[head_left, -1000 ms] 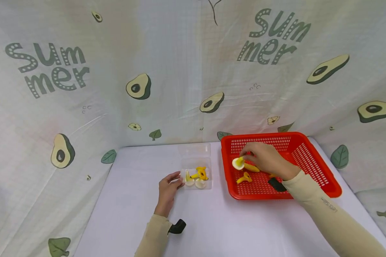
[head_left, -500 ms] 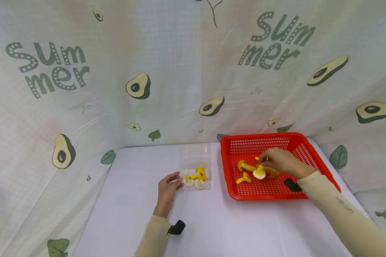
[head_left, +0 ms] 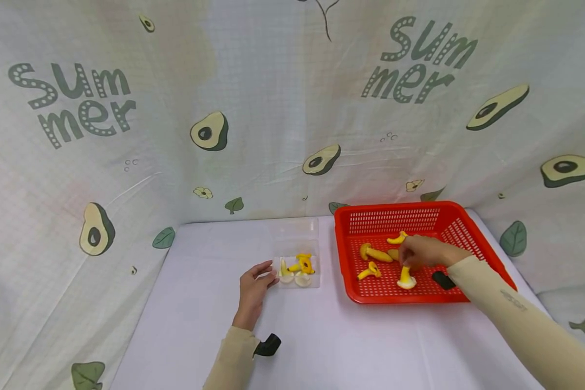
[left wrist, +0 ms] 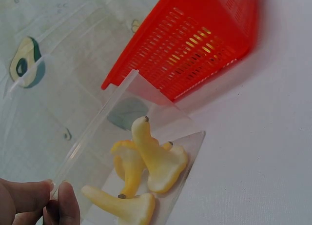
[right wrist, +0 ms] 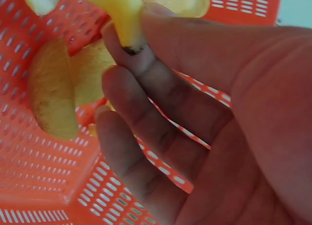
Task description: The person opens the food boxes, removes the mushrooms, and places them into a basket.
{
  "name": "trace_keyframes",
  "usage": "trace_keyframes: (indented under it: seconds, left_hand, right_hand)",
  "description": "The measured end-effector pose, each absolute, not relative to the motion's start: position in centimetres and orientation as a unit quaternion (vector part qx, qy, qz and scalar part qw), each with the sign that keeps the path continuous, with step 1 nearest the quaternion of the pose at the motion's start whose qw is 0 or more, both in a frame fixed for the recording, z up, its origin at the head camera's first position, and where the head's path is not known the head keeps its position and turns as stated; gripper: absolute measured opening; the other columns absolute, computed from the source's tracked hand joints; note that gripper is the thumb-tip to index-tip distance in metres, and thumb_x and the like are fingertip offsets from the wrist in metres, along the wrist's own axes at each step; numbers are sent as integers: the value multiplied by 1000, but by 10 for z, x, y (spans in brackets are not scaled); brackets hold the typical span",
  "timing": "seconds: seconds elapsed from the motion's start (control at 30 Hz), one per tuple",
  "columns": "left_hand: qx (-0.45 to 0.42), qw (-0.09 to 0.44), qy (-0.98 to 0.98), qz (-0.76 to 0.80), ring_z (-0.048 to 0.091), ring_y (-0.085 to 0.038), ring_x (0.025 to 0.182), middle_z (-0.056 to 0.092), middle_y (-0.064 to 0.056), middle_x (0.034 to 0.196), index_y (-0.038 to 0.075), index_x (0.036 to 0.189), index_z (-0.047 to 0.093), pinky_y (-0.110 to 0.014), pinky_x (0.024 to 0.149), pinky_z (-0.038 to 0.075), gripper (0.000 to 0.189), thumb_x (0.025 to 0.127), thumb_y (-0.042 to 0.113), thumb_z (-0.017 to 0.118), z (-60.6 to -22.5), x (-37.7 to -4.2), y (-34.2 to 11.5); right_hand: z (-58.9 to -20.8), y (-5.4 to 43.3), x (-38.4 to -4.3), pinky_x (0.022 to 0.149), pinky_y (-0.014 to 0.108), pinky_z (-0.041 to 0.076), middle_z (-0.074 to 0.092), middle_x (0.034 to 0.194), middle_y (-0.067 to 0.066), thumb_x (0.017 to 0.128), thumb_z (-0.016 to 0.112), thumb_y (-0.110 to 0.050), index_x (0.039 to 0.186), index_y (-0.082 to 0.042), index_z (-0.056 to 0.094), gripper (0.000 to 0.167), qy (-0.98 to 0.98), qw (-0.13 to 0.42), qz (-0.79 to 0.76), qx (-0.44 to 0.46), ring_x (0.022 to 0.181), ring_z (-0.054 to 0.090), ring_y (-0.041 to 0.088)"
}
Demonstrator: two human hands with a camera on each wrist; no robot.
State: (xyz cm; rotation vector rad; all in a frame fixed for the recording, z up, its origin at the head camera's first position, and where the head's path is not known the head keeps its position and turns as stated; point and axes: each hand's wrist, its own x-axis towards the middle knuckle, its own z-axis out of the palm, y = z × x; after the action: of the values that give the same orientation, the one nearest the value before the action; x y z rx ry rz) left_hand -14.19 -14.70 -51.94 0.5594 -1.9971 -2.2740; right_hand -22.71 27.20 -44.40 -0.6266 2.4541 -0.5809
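My right hand (head_left: pixel 425 251) is inside the red basket (head_left: pixel 348 271), pinching a yellow mushroom with a pale cap (head_left: pixel 407 280) by its stem. In the right wrist view, thumb and forefinger hold the dark stem end of this mushroom (right wrist: pixel 126 15), while the other fingers are half bent. At the left, my left hand (head_left: pixel 253 290) pinches the rim of a clear plastic box (head_left: pixel 314 281) between thumb and fingers. Yellow mushrooms (left wrist: pixel 158 159) lie in that box, some with pale caps. The box lid (head_left: pixel 294 227) stands open behind.
Around my right hand the basket holds a brown-capped mushroom (head_left: pixel 375 253), a small yellow mushroom (head_left: pixel 369 271) and another yellow mushroom (head_left: pixel 397 237) near the back. A printed cloth (head_left: pixel 263 108) hangs behind the white table (head_left: pixel 200 281).
My right hand has carried the pale-capped mushroom from the basket's left side rightward and toward the front, low over the basket floor. My left hand has stayed at the box.
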Motion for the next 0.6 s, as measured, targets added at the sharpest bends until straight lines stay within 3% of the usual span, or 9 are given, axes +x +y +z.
trace_keyframes:
  seconds: [0.4, 0.6]
  left_hand:
    - [179, 37, -653, -735, 65, -12, 78, 62, -18, 111, -17, 131, 64, -21, 72, 65, 38, 94, -14, 67, -522, -143, -146]
    - [176, 40, -653, -735, 66, -12, 77, 63, -16, 108, -17, 131, 64, -22, 73, 65, 38, 93, -14, 68, -525, -143, -147]
  right_hand:
    - [-456, 272, -231, 65, 28, 55, 67, 84, -1, 95, 71, 6, 93, -3, 76, 11, 919, 264, -162, -243, 72, 56, 15]
    - [-452, 268, -228, 74, 35, 61, 70, 90, 3, 94, 74, 2, 102, -3, 78, 10, 928, 254, -150, -227, 79, 59, 18]
